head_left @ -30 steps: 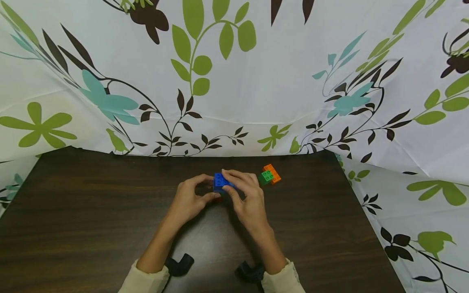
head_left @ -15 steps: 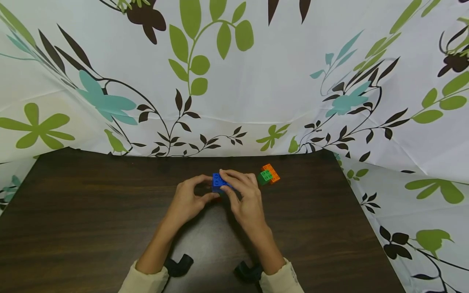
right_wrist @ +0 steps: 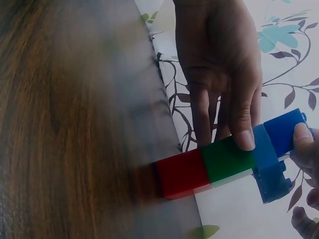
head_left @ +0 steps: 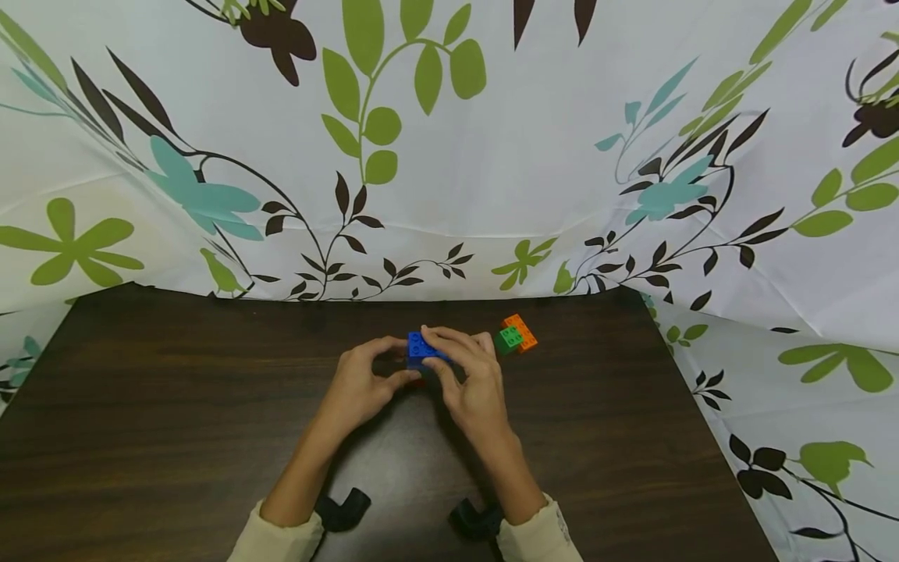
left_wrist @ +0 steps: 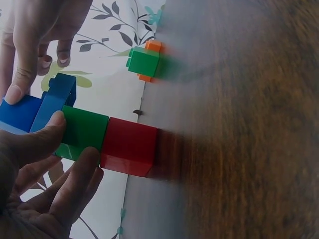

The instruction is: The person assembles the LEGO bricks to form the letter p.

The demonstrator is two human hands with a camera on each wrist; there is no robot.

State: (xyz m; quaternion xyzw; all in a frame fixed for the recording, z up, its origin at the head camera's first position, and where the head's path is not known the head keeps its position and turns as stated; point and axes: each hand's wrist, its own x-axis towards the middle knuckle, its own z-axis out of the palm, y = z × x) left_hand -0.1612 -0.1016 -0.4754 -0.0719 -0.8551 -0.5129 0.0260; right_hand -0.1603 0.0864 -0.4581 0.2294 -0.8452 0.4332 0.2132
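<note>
A tower of toy building bricks stands on the table between both hands. At its foot is a red brick (left_wrist: 130,144), with a green brick (left_wrist: 85,130) above it. A darker blue brick (right_wrist: 269,167) lies crosswise over the green one and sticks out at the side. On top sits a bright blue brick (head_left: 417,348). My left hand (head_left: 361,386) grips the green brick, its thumb near the seam with the darker blue brick. My right hand (head_left: 474,378) pinches the bright blue top brick between thumb and fingers. The head view mostly hides the lower bricks.
To the right of the tower, a small green brick (head_left: 510,339) sits on an orange brick (head_left: 522,328) near the table's far edge. A patterned cloth (head_left: 449,195) hangs behind the dark wooden table (head_left: 211,437). Black wrist mounts (head_left: 344,510) are on both forearms.
The head view has shifted very slightly. Both hands keep the same hold on the brick tower, and the bricks show no visible movement.
</note>
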